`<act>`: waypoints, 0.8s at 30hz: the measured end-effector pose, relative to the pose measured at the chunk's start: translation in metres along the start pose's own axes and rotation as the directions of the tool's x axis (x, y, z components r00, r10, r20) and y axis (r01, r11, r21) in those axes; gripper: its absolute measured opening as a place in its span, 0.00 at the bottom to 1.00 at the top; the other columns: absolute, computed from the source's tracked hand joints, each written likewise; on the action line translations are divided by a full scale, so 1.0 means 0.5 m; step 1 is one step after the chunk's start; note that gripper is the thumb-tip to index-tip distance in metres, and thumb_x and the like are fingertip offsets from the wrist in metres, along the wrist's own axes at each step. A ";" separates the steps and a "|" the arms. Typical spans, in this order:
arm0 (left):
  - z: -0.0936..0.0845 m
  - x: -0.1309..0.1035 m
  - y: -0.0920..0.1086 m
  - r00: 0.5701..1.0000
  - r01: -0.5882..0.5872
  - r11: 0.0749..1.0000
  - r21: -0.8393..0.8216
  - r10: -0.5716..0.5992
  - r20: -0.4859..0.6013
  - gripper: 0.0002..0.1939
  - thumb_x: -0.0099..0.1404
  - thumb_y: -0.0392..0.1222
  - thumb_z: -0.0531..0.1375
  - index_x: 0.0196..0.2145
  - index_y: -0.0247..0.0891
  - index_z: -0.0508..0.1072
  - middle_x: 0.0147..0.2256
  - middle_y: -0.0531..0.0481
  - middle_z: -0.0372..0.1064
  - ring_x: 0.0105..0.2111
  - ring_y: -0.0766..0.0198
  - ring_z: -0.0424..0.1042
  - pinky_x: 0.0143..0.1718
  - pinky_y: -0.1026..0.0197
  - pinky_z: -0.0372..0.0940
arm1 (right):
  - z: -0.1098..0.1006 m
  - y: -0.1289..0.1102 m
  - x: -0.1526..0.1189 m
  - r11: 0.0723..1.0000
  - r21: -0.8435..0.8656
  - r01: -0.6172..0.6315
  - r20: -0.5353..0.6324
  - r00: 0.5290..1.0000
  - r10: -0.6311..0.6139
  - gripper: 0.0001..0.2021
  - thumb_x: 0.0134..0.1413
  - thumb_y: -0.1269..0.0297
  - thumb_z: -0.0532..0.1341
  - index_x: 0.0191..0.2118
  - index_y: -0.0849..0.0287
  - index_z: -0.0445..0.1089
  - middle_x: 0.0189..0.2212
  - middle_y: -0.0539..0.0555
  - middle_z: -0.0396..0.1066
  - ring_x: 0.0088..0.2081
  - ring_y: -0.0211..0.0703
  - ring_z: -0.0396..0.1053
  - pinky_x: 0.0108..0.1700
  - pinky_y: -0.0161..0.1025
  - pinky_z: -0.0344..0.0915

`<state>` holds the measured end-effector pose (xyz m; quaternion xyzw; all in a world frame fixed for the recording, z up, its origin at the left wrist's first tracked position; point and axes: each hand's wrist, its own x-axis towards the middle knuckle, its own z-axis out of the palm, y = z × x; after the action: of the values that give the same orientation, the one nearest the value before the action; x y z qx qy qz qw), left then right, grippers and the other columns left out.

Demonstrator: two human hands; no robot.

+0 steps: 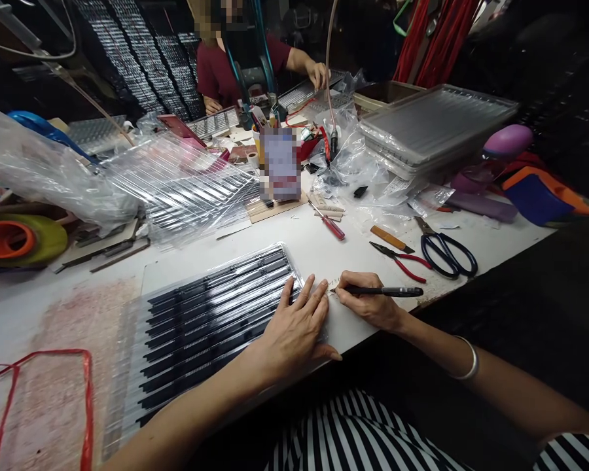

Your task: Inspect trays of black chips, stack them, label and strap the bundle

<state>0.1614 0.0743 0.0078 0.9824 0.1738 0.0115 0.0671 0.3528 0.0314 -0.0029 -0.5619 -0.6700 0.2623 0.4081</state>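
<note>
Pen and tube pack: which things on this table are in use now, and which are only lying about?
In use:
right hand holding pen
left hand flat on tube pack

Lying about:
scissors
red pliers
screwdriver
tape rolls
red strap
stacked trays

— What's the person wearing, from up here?

— Black-and-white striped cloth point(353, 435) at the near edge, stripes running bold and even, showing again at the near right corner.

— Sleeves?

— Both forearms bare. A plain silvery bangle point(468, 361) circles the right wrist.

— And the hands?

— Left hand point(294, 330) and right hand point(368, 304), no gloves, no rings visible.
</note>
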 end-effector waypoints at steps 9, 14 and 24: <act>0.003 0.000 0.000 1.000 -0.003 1.000 0.005 0.003 -0.018 0.46 0.56 0.72 0.46 0.59 0.30 0.57 0.63 0.34 0.48 0.64 0.43 0.41 0.60 0.35 0.37 | 0.001 -0.001 0.001 1.000 -0.004 -0.005 -0.010 1.000 0.005 0.09 0.51 0.71 0.54 0.22 0.57 0.57 0.19 0.47 0.60 0.22 0.34 0.57 0.27 0.34 0.56; 0.001 0.000 0.000 1.000 -0.001 1.000 0.000 0.001 -0.007 0.47 0.56 0.72 0.44 0.58 0.30 0.58 0.63 0.34 0.48 0.64 0.43 0.41 0.60 0.35 0.37 | -0.001 -0.001 0.002 0.999 0.025 -0.028 0.017 0.999 0.028 0.10 0.49 0.72 0.54 0.21 0.57 0.56 0.17 0.46 0.58 0.21 0.33 0.55 0.26 0.34 0.54; 0.000 -0.001 0.000 1.000 0.001 1.000 0.008 -0.001 0.009 0.47 0.57 0.72 0.41 0.58 0.27 0.58 0.63 0.35 0.46 0.64 0.43 0.39 0.61 0.36 0.35 | -0.011 -0.002 -0.001 0.995 0.055 -0.089 -0.022 0.996 0.090 0.08 0.50 0.71 0.55 0.21 0.58 0.60 0.18 0.46 0.60 0.22 0.34 0.56 0.25 0.34 0.54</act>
<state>0.1610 0.0742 0.0076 0.9827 0.1738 0.0062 0.0642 0.3568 0.0301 0.0009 -0.5833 -0.6319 0.2914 0.4190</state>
